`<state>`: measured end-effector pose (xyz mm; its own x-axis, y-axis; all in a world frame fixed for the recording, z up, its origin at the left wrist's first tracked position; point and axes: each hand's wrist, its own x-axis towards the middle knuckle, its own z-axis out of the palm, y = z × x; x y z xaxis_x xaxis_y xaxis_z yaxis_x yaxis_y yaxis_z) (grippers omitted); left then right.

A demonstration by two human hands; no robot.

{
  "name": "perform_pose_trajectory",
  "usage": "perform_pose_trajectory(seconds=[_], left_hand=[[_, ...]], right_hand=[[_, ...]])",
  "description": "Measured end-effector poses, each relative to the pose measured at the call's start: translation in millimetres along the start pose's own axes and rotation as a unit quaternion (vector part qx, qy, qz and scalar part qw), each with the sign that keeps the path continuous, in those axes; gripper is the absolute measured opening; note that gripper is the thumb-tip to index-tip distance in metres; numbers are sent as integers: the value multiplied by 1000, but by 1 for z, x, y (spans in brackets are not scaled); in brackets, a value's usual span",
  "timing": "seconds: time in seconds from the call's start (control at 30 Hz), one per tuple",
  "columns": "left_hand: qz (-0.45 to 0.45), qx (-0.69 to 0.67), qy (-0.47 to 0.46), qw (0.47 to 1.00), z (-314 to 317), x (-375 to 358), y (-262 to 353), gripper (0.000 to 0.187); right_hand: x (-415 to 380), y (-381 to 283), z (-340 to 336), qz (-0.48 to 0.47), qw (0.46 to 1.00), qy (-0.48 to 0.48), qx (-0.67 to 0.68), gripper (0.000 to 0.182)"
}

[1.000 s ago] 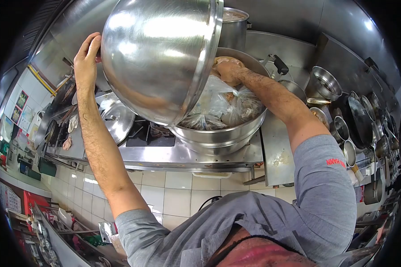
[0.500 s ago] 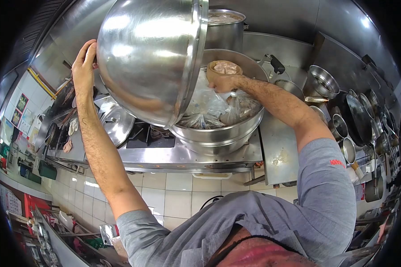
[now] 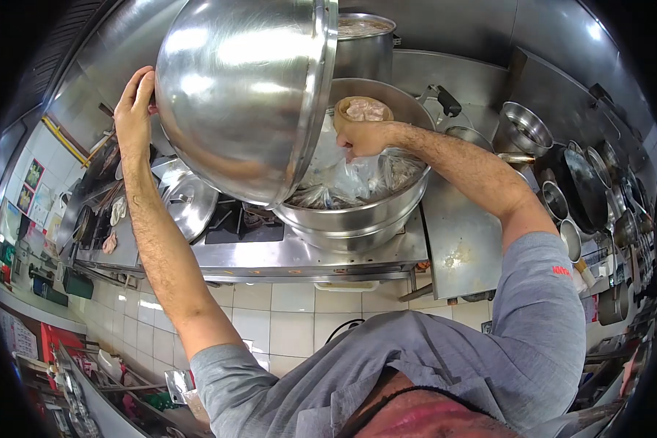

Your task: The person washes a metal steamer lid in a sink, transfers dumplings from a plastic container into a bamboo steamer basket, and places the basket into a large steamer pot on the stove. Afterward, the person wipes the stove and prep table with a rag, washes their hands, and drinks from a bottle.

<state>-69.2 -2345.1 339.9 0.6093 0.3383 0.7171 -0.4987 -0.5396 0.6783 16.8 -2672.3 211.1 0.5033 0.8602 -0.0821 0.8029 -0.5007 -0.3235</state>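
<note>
My left hand grips the edge side of a large domed steel lid, which stands tilted up at the left of a wide steel pot. Inside the pot lie several clear plastic bags with food in them. A small round container with pale pink contents sits at the back of the pot. My right hand is closed over the bags, its fingers pinching the top of a clear bag just in front of the round container.
A tall filled pot stands behind. Left of the wide pot are a stove grate and a flat round lid. Several pans hang or stand at the right, near an empty steel pot. A steel counter adjoins the stove.
My right hand has shifted slightly left and down, and the bag under it has moved a little. The lid stays raised in my left hand.
</note>
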Motion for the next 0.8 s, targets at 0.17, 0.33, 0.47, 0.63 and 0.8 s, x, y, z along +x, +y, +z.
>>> perform_pose_trajectory(seconds=[0.17, 0.33, 0.47, 0.63, 0.8], left_hand=[[10, 25, -5, 1000, 7, 5, 1, 36], [12, 54, -16, 998, 16, 9, 2, 40], [11, 57, -34, 998, 20, 11, 1, 39], [17, 76, -29, 997, 23, 9, 7, 38], [15, 74, -19, 997, 18, 6, 7, 38]], right_hand=[[4, 0, 2, -5, 1000, -4, 23, 26], [8, 22, 15, 1, 1000, 17, 9, 25], [2, 49, -8, 28, 992, 86, 86, 19], [8, 66, -2, 168, 975, 117, -86, 20], [29, 87, 17, 176, 957, 97, -211, 24]])
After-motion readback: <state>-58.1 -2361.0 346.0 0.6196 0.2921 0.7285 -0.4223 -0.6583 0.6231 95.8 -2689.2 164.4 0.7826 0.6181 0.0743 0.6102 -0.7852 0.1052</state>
